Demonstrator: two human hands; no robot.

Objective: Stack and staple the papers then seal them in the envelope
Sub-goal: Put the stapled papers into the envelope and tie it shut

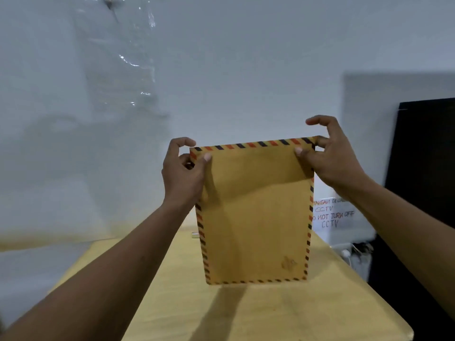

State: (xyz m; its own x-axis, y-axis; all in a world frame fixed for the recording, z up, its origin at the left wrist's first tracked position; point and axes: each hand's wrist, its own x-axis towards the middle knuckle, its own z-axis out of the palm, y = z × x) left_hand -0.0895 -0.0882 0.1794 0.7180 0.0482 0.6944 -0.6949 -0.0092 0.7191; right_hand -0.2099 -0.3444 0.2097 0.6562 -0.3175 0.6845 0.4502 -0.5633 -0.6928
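A brown envelope (256, 217) with a red-and-dark striped border hangs upright in the air above the table. My left hand (183, 175) pinches its top left corner, thumb on the near face. My right hand (331, 158) pinches its top right corner in the same way. The envelope's top edge looks folded flat. No loose papers or stapler show; whatever lies in the envelope is hidden.
A yellow wooden table (246, 313) lies below, with a small pale object (195, 235) near its far edge. A white wall stands behind. A handwritten CCTV note (332, 215) hangs at the right, beside a black panel (423, 163) and some white cables (354, 252).
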